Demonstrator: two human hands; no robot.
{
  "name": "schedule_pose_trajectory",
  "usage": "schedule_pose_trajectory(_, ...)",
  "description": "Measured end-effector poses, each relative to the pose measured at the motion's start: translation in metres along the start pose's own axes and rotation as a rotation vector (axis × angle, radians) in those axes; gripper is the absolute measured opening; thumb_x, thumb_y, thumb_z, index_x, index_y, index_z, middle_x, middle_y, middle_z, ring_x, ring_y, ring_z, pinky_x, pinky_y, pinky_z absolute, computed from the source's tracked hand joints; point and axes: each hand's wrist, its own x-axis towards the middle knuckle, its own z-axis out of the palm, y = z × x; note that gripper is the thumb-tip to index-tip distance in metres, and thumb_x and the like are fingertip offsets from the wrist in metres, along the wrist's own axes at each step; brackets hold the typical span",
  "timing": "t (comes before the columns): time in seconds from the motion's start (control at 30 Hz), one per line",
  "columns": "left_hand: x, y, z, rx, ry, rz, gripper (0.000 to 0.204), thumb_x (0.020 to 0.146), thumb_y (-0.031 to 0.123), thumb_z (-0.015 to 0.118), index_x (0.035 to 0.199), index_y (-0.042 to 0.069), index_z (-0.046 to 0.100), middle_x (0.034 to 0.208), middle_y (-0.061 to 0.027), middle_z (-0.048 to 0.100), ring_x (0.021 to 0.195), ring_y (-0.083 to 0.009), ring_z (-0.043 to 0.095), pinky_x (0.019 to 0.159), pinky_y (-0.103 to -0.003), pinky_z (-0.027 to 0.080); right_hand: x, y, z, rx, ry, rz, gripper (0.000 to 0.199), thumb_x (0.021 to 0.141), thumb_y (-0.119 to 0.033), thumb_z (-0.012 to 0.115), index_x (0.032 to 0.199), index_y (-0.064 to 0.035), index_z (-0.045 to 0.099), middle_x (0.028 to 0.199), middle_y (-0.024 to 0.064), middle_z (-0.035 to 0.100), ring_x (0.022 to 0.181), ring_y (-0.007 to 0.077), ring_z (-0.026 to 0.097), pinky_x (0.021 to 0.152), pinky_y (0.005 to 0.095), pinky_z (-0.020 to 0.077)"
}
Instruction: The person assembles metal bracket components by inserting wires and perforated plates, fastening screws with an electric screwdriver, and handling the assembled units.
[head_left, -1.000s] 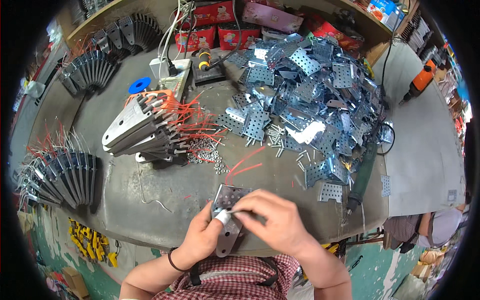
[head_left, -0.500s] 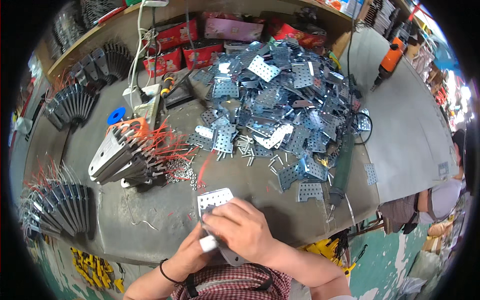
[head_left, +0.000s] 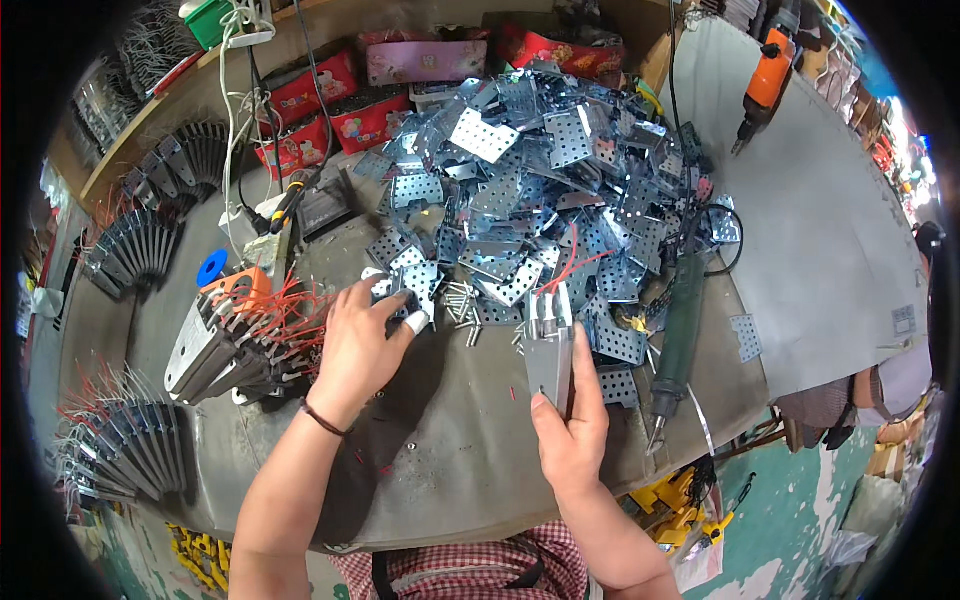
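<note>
Upright in my right hand [head_left: 575, 440] is a grey tapered metal housing [head_left: 548, 372], with red wires coming out of its top. My thumb presses its front and the fingers run along its right side. My left hand [head_left: 362, 340] reaches over the near left edge of the pile of perforated metal plates [head_left: 560, 150]. Its fingers are apart, and white wrapping covers the thumb tip [head_left: 416, 322]. Below those fingers lies a perforated plate [head_left: 422, 280]; whether they touch it I cannot tell. Beside it are loose metal pins [head_left: 463, 305].
Grey housings with red wires [head_left: 215, 345] are stacked at left, and more [head_left: 125, 445] stand in a fan nearer. A dark green corded tool [head_left: 680, 340] lies right of the pile. An orange power tool [head_left: 766, 85] hangs at upper right. Red boxes [head_left: 370, 125] line the back.
My hands have come apart from near the front edge. The left has moved forward to the plates, and the right has carried the housing right and forward, turning its wired end up.
</note>
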Motion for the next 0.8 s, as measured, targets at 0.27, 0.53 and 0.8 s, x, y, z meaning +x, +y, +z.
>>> schedule_pose_trajectory(0.27, -0.072, 0.047, -0.016, -0.653, -0.155, -0.069, 0.028, 0.080, 0.003, 0.053, 0.107, -0.002, 0.058, 0.117, -0.0188, 0.053, 0.113, -0.0292, 0.050, 0.096, -0.035, 0.036, 0.000, 0.005, -0.009, 0.195, 0.064, 0.038, 0.065, 0.079, 0.010, 0.045, 0.139, 0.0025, 0.021, 0.137, 0.0145, 0.035, 0.121, 0.0183, 0.039, 0.098, 0.0285, 0.0316)
schedule_pose_trajectory(0.53, -0.121, 0.003, -0.029, -0.473, -0.079, -0.258, 0.030, 0.073, 0.002, 0.057, 0.102, -0.005, 0.060, 0.114, -0.0210, 0.056, 0.102, -0.0317, 0.057, 0.087, -0.035, 0.044, -0.044, -0.009, 0.000, 0.387, -0.119, 0.331, 0.066, 0.079, 0.008, 0.046, 0.139, 0.0027, 0.020, 0.139, 0.0138, 0.033, 0.126, 0.0184, 0.034, 0.103, 0.0297, 0.0244)
schedule_pose_trajectory(0.8, -0.142, 0.029, -0.019, -1.230, -0.141, -0.334, 0.030, 0.081, 0.003, 0.060, 0.109, -0.007, 0.056, 0.120, -0.0136, 0.051, 0.101, -0.0174, 0.053, 0.086, -0.029, 0.044, -0.065, -0.028, 0.007, 0.612, 0.022, 0.538, 0.074, 0.073, 0.007, 0.042, 0.141, -0.0050, 0.018, 0.138, 0.0152, 0.034, 0.124, 0.0312, 0.038, 0.103, 0.0452, 0.0307)
